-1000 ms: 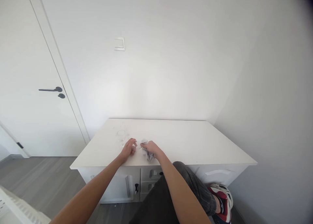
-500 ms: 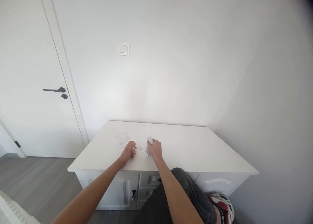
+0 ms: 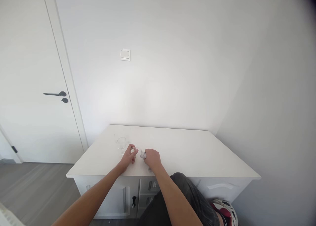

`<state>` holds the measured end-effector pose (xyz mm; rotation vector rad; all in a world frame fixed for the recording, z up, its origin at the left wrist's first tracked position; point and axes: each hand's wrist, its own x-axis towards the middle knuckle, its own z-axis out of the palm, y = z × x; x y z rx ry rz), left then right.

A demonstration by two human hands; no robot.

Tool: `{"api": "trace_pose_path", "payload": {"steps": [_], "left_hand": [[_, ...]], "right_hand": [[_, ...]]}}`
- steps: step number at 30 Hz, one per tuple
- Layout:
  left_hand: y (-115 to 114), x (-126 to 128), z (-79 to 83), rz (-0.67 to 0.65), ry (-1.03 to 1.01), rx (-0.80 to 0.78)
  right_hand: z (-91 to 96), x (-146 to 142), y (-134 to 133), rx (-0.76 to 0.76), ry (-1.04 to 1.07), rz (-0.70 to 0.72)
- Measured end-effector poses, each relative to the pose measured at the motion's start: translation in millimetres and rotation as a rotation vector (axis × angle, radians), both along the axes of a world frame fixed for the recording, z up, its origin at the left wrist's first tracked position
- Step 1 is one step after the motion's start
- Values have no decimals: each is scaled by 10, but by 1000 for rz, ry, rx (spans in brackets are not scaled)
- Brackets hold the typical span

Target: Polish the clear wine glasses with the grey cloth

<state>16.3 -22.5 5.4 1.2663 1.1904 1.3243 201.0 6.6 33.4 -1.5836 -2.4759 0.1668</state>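
My left hand (image 3: 128, 154) is closed around a clear glass (image 3: 138, 150), tilted over the white cabinet top. Its outline is faint against the white surface, and my fingers cover part of it. In my right hand (image 3: 152, 157) is a crumpled whitish cloth (image 3: 143, 155), bunched under the fingers and against the glass's right end. Most of the cloth is hidden by the hand. Behind and left of my left hand, another clear glass (image 3: 121, 141) stands on the top, its round rim showing.
The white cabinet top (image 3: 187, 153) backs onto a wall with a light switch (image 3: 125, 55). Below are a cupboard door and drawers with a dark knob (image 3: 133, 201). My knee (image 3: 181, 180) is against the front edge. A door with a black handle (image 3: 55, 94) is at left.
My right hand has come down and slightly left with the cloth, turning over so that its back faces up. My left hand keeps its hold on the glass. The view has tilted up slightly.
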Motion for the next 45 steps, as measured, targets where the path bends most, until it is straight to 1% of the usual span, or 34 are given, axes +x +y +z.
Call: {"api": "trace_pose_path", "payload": {"steps": [3, 5, 7, 9, 11, 13, 17, 20, 25, 31, 33, 35, 38, 40, 42, 45], "left_hand": [[-38, -4, 43, -58, 16, 77], [-37, -15, 40, -84, -1, 107], [-8, -26, 0, -90, -32, 102], [36, -27, -63, -77, -26, 78], [73, -13, -118, -73, 57, 50], [86, 11, -139, -81, 183, 49], [49, 51, -79, -88, 428, 81], [25, 56, -33, -84, 520, 79], [29, 51, -38, -75, 507, 76], [56, 46, -77, -74, 488, 89], [77, 38, -106, -74, 494, 98], [100, 29, -140, -66, 495, 103], [129, 20, -181, -52, 494, 113], [137, 18, -188, -46, 502, 122], [133, 23, -174, -38, 500, 128], [98, 47, -124, -26, 477, 121]], "right_hand": [[-40, -11, 53, -9, 24, -34], [-53, -12, 76, -16, 48, -54], [-68, -13, 97, -25, 91, -98], [-88, -7, 127, -34, 159, -172], [-111, 11, 173, -47, 244, -259], [-135, 43, 233, -73, 333, -345], [-175, 133, 368, -152, 478, -494], [-191, 200, 448, -186, 550, -571], [-163, 265, 490, -216, 609, -623], [-69, 298, 429, -170, 570, -729], [-53, 294, 394, -150, 526, -732], [-58, 270, 359, -121, 484, -691], [-101, 207, 329, -64, 324, -536], [-140, 167, 332, -50, 196, -458], [-172, 146, 350, -61, 122, -441], [-194, 168, 396, -85, 90, -435]]}}
